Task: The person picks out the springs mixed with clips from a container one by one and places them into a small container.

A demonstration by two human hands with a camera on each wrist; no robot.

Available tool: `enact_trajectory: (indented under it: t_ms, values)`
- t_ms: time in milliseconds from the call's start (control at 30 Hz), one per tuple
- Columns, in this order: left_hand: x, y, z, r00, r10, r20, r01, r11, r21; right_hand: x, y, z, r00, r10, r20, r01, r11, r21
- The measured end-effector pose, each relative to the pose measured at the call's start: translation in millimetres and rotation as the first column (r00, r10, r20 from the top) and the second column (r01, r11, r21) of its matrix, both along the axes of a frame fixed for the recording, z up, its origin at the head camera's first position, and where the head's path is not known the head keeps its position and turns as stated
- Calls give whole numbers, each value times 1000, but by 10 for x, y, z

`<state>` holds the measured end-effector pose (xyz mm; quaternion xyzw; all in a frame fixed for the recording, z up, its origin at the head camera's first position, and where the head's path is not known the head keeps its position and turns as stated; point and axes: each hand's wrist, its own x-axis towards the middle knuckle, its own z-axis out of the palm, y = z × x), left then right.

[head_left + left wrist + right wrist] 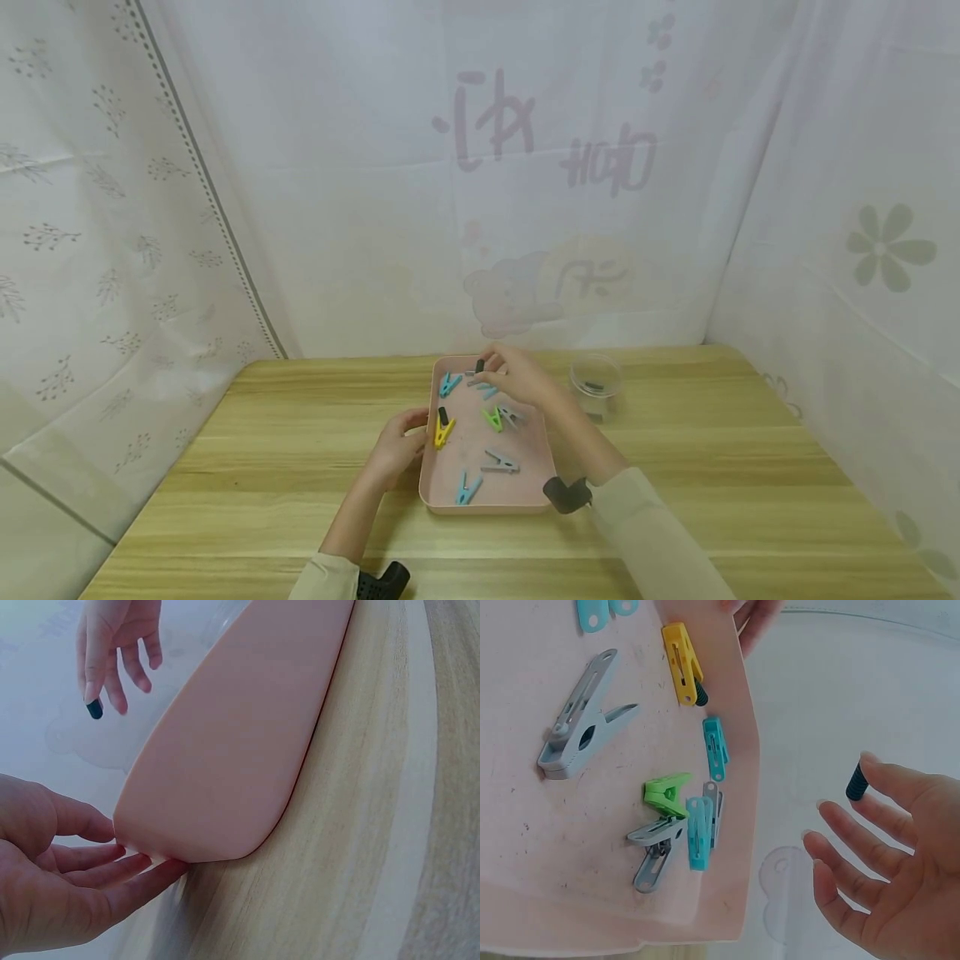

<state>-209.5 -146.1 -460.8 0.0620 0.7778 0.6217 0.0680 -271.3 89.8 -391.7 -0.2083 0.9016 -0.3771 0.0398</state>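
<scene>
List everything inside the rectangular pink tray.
One yellow plastic clothespin, one green clothespin, several blue clothespins, several gray clothespins, and one dark ribbed cylinder; tray floor directly beneath is covered.

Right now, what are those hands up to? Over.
Right hand pinches dark ridged piece. Left hand touches pink tray. Clips lie inside, nothing visibly blocking.

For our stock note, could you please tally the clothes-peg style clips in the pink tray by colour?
Blue clips: 3
Grey clips: 3
Yellow clip: 1
Green clip: 1
Total in the pink tray: 8
</scene>
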Motion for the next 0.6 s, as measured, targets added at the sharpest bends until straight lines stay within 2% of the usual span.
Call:
enact_trajectory:
  t_ms: [300, 600]
  values:
    - [-1, 4, 4, 1000, 5, 3, -5, 1000, 5, 3, 58, -28, 999, -11, -38, 10, 1000, -18]
    - [-19, 15, -15, 1000, 17, -1, -17, 1000, -3, 54, 95, -1, 999, -40, -33, 40, 999, -23]
